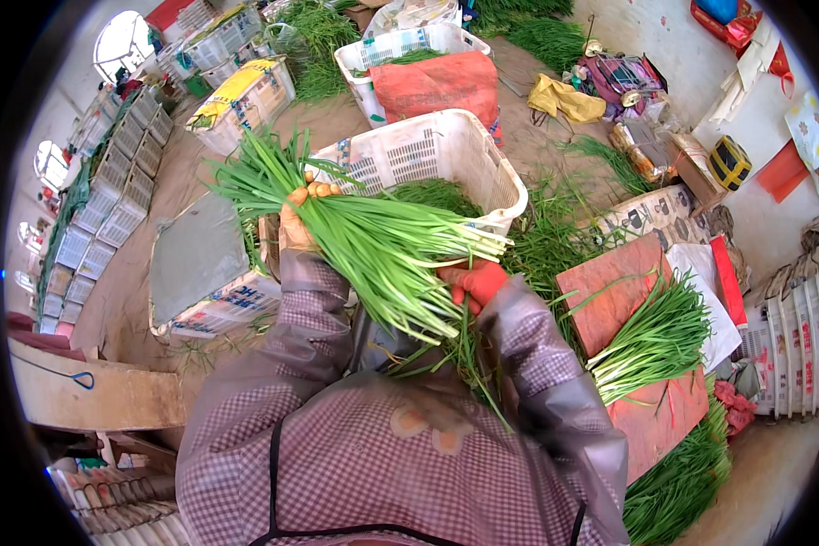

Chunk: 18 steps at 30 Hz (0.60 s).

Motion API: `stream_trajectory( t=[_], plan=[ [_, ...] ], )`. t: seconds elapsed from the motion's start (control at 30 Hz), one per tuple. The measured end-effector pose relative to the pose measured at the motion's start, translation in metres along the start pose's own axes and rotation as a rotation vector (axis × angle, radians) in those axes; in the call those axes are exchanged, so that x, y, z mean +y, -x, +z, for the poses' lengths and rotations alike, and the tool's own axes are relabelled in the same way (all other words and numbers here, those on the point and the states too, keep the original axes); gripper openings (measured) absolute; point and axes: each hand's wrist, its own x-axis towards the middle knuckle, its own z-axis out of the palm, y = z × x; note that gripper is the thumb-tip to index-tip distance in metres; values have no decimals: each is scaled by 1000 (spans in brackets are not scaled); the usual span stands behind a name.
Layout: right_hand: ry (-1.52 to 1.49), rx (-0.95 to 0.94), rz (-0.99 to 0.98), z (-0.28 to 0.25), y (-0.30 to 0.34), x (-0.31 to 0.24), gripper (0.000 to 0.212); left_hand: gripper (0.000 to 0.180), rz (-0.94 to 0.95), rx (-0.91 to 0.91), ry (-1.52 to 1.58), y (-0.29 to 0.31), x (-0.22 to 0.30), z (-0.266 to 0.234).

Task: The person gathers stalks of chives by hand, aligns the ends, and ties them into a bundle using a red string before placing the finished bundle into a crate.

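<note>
A large bunch of garlic chives [387, 241] lies slantwise in front of me, its green tips to the far left and its white stem ends to the near right. My left hand [302, 211], in an orange-tan glove, is wrapped round the bunch near its leafy end. At the white stem ends is my right hand [475, 280] in a red-orange glove, its fingers curled against the stems. Part of its grip is hidden by the chives. Loose leaves hang below it. Behind the bunch stands a white slatted crate [491, 173] with more greens inside.
To the right, a second chive bunch [651, 341] rests on a reddish board [601, 291]. A grey-topped crate [196, 250] stands to the left. Farther back is another white crate [350, 64] with a red cloth [437, 86] over its side. Loose greens [551, 232] litter the floor.
</note>
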Motion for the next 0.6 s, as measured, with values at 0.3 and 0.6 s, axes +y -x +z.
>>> stream_trajectory(
  t=[0.3, 0.6],
  plan=[
    [-382, -107, -118, -23, 15, -7, 15, 23, 56, 161, -114, -21, -7, 22],
    [325, -441, -365, -54, 101, 15, 33, 17, 172, 297, -103, -46, -2, 12]
  ],
)
